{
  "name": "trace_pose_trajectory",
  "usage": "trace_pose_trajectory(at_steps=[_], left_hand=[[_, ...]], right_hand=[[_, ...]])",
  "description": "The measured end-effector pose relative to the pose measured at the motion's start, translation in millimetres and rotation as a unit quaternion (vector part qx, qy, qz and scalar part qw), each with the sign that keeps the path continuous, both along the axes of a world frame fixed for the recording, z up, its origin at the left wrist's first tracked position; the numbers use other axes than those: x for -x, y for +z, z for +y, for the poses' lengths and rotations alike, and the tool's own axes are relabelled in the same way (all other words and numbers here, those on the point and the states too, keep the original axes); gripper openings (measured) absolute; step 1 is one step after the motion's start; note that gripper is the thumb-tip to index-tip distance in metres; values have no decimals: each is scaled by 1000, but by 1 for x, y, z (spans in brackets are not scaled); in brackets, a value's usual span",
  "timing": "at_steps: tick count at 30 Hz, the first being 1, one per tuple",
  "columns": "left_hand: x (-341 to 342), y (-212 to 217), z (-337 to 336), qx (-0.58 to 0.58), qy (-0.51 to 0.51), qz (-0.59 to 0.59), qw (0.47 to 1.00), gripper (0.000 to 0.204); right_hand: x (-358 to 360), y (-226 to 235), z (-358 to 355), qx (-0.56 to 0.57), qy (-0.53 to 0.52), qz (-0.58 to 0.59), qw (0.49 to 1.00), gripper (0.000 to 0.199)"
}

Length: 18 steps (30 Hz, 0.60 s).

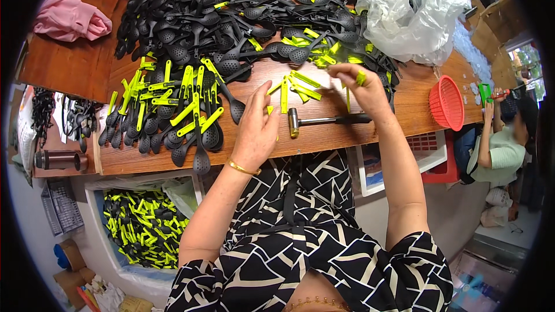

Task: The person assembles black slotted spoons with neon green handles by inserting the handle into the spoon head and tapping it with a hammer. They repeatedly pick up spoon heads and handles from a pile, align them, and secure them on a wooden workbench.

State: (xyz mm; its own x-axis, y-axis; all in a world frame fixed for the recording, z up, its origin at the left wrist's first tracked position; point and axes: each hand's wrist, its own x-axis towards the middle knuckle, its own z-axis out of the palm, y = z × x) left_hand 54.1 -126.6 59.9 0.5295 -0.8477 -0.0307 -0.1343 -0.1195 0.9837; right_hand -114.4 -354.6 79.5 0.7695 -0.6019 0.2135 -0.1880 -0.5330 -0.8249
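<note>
Wooden surface (404, 115), item one: right hand (359, 84) raised above it, fingertips pinched on a small yellow-green plastic handle piece (361, 77); left hand (257, 127) resting near the front edge, fingers curled around what seems to be another yellow-green piece, though its grip is mostly hidden. Between the hands: loose yellow-green plastic handle strips (295, 86) and a small metal-headed hammer (324, 120) lying flat. Behind: a heap of black plastic slotted spoons (219, 11), a crumpled clear plastic bag (410, 11), a red mesh basket (446, 103).

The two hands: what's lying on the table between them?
In the head view, a small hammer lies between the left hand and right hand, with loose yellow-green strips above.
</note>
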Motion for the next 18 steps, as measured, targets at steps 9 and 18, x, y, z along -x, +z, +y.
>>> trace_pose_trajectory(at_steps=[9, 18], left_hand=[[-14, 21, 67, 46, 22, -1, 999, 36], [-76, 46, 94, -49, 120, -459, 879, 20]], right_hand=[[-8, 2, 5, -40, -17, 140, 989, 29], [-25, 4, 19, 185, 47, 106, 976, 28]])
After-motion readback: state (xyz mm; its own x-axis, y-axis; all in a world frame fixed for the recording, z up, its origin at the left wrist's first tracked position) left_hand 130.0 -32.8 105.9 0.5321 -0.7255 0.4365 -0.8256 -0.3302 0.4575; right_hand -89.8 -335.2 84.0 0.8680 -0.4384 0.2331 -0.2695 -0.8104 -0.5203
